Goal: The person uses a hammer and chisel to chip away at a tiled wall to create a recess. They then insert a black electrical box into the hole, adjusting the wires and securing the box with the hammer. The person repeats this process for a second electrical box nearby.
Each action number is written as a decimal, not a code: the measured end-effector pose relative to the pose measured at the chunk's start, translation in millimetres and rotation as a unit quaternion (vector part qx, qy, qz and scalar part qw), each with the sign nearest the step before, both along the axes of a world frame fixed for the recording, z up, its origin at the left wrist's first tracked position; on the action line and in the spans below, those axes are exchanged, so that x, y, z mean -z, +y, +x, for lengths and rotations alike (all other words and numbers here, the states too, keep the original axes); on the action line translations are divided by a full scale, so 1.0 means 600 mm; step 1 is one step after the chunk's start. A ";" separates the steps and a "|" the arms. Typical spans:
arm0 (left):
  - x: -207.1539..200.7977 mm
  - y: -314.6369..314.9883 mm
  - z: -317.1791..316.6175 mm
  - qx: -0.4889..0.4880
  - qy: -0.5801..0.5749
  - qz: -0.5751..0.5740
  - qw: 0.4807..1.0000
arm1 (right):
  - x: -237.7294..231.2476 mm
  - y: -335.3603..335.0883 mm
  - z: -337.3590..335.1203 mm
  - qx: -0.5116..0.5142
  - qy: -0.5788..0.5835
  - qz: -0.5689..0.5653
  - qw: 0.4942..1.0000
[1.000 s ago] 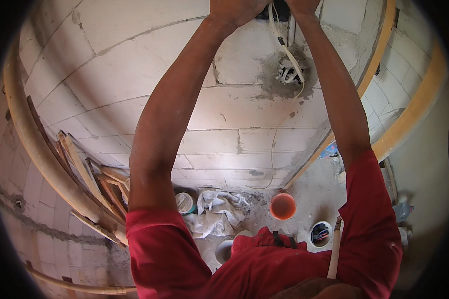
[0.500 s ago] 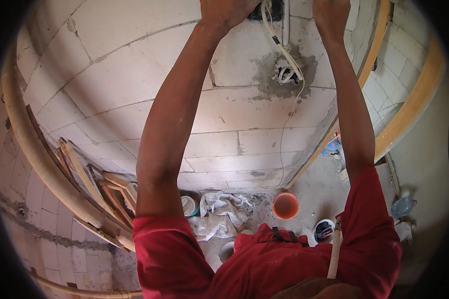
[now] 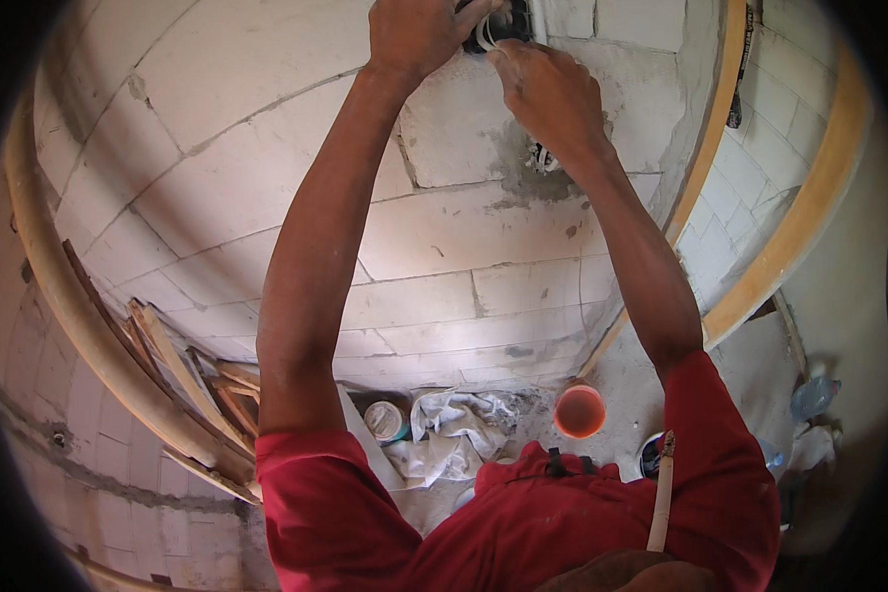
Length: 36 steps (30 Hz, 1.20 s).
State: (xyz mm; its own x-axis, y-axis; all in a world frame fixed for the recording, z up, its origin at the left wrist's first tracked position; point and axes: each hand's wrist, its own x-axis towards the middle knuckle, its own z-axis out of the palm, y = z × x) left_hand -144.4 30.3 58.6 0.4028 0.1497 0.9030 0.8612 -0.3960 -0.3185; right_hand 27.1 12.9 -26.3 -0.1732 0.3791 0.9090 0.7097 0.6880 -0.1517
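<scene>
Hands raised high against a pale block wall (image 3: 266, 187), seen from the head view. Left hand (image 3: 419, 35) curled narrow at the rim of a dark round hole (image 3: 513, 20) in the wall, fingertips pinching white cable (image 3: 485, 35) right at the opening. Right hand (image 3: 548, 94) just beside and slightly lower, fingers bent and pressed to the same cable; how firm the hold is, cannot tell. Cable itself at the very top of the picture, emerging from the hole, mostly hidden behind both hands. Below the right hand, a grey patch of mortar (image 3: 528, 168) with some cable ends poking out. Both forearms bare, red sleeves (image 3: 335, 503) at the lower edge. Down on the floor, close to the wall's foot: crumpled white cloth (image 3: 454, 434), small round tin (image 3: 387, 420), orange cup (image 3: 579, 410). Leaning at the left, a stack of wooden slats (image 3: 183, 385). At the right, a wooden door frame (image 3: 705, 148).
</scene>
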 end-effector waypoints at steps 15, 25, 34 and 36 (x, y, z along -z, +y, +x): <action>-0.003 -0.008 0.027 -0.062 0.108 0.100 0.987 | 0.003 0.021 0.015 0.069 0.050 0.010 0.996; 0.004 0.001 0.042 -0.082 0.029 -0.025 0.996 | 0.031 0.048 0.014 -0.073 0.174 0.089 0.978; -0.016 -0.017 0.069 -0.117 -0.050 -0.120 0.985 | -0.015 0.066 0.054 -0.186 0.243 -0.110 0.946; -0.017 -0.024 0.081 -0.127 -0.070 -0.129 0.981 | -0.016 0.068 0.045 -0.176 0.259 -0.076 0.947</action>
State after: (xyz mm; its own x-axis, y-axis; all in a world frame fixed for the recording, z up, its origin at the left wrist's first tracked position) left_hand -95.6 15.7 68.5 0.1983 0.4603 0.8653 0.9705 -0.2155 -0.1078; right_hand 54.3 53.6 -16.4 0.1406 0.5133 0.8466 0.2441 0.8107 -0.5321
